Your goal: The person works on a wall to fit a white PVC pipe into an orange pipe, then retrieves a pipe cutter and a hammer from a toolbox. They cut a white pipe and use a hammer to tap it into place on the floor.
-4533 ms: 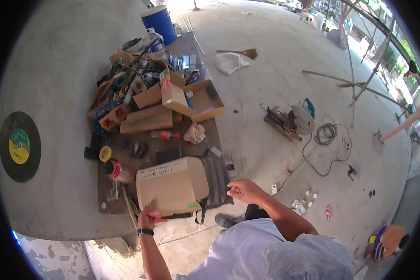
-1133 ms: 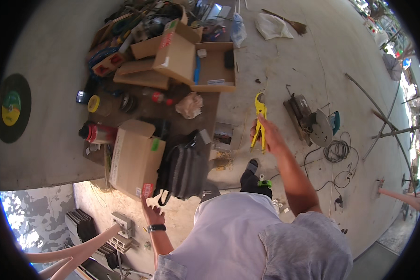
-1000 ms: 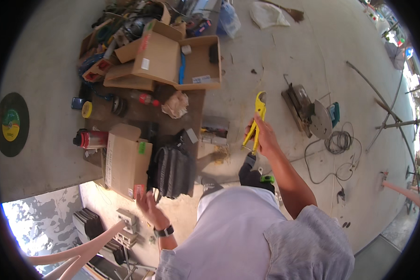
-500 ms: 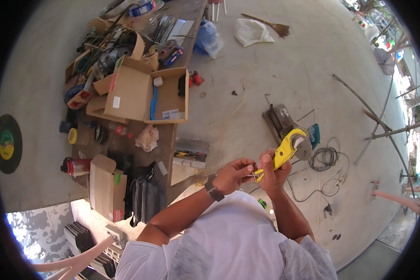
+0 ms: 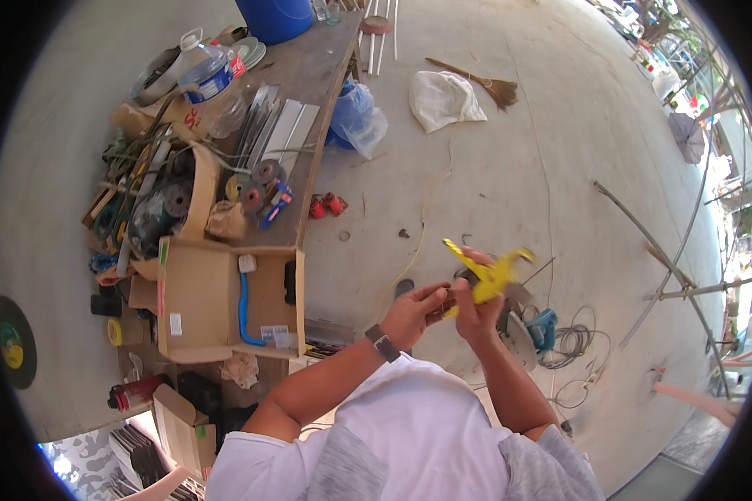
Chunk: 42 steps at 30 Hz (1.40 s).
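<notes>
A yellow pipe cutter with a hooked jaw is gripped in my right hand, slightly right of the middle; its handles are spread apart. Motion blurs the jaw end. Close beside it, my left hand has thumb and fingers pinched together near the end of the lower handle; what is between them is too small to make out. A dark watch is on my left wrist.
To the left, a cluttered table holds an open cardboard box with a blue-handled item, grinding discs and a large plastic bottle. On the floor are a teal power tool, coiled cable, a white sack and a broom.
The cutter's handles have spread apart, and its jaw has swung up and left. The view has shifted, showing more of the far floor and the table's far end.
</notes>
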{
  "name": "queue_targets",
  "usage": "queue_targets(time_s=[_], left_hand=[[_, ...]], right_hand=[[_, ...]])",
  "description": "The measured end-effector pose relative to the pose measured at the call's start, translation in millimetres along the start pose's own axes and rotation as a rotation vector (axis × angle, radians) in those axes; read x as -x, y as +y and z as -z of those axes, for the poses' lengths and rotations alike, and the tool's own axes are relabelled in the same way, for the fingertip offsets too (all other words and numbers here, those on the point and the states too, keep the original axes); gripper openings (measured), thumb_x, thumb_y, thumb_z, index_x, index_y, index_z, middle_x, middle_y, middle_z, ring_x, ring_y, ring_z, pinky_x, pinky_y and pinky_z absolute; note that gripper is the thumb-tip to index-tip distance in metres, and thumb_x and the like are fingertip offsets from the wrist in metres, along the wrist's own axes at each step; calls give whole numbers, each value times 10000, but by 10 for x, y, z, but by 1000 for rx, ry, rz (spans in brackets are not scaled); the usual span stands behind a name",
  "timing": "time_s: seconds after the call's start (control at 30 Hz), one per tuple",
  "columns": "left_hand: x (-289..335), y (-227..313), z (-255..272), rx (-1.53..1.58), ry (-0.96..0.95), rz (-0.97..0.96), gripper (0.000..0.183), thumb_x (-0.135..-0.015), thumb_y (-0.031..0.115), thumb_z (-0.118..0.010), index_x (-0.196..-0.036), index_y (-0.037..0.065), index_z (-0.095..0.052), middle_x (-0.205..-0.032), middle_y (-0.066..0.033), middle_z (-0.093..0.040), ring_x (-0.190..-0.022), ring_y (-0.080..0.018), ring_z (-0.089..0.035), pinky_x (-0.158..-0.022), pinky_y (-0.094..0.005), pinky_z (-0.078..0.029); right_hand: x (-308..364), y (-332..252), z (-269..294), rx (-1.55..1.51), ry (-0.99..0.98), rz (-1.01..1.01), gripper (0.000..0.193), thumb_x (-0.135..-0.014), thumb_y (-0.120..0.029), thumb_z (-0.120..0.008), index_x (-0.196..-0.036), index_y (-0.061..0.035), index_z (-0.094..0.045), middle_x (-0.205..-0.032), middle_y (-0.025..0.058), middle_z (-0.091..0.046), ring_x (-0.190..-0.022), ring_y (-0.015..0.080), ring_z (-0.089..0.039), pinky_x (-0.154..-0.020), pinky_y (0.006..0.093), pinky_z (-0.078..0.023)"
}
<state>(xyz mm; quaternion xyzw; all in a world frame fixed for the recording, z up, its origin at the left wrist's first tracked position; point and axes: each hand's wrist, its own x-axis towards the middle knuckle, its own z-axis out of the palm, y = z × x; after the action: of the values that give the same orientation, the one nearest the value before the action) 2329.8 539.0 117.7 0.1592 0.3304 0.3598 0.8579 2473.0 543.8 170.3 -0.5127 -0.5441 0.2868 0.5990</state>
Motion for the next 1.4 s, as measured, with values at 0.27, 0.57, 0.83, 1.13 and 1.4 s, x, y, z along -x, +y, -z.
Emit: queue_targets(time_s=[0.27, 0.57, 0.83, 1.13, 1.4], left_hand=[[-1266, 1467, -480, 18, -107, 144, 599, -1109, 390, -423, -1558, 7, -325, -1575, -193, -395, -1452, -276, -411, -1238, -432, -292], [-3167, 2531, 486, 158, 127, 22, 498, -1071, 399, -526, -1404, 27, -523, -1288, -167, -655, -1235, -309, -624, -1091, -451, -471], [-4902, 3197, 2223, -1171, 918, 115, 378, -994, 321, -679, -1184, -5, -695, -1037, -80, -737, -882, -163, -696, -792, -291, -551], [-5891, 4010, 2209, -322, 1145, -105, 294, -972, 279, -719, -1140, 39, -693, -988, -39, -720, -813, -172, -698, -664, -292, -530], [-7768, 5490, 2498, -388, 1052, -278, 352, -966, 276, -730, -1186, 7, -673, -962, -59, -730, -818, -164, -695, -731, -313, -554]], right_hand=[[-1643, 1478, -73, -273, -348, -783, 367, -1002, -298, -634, -1262, -41, -599, -1176, 69, -677, -1051, 168, -627, -938, 322, -473], [-3404, 3227, 805, -309, -42, -1240, 386, -989, -274, -624, -1276, -74, -459, -1188, 144, -570, -898, 301, -688, -662, 463, -578], [-5628, 4537, 1199, 132, -120, -1290, 273, -907, -101, -634, -1119, 22, -514, -920, 155, -632, -636, 283, -690, -506, 381, -560], [-8173, 5264, 337, 460, -684, -1011, 277, -809, -101, -660, -1032, 45, -586, -853, 153, -671, -673, 265, -716, -638, 398, -573], [-9048, 6845, 263, 630, -642, -1579, 297, -857, -110, -683, -1095, 61, -633, -890, 176, -695, -736, 346, -748, -617, 448, -597]])
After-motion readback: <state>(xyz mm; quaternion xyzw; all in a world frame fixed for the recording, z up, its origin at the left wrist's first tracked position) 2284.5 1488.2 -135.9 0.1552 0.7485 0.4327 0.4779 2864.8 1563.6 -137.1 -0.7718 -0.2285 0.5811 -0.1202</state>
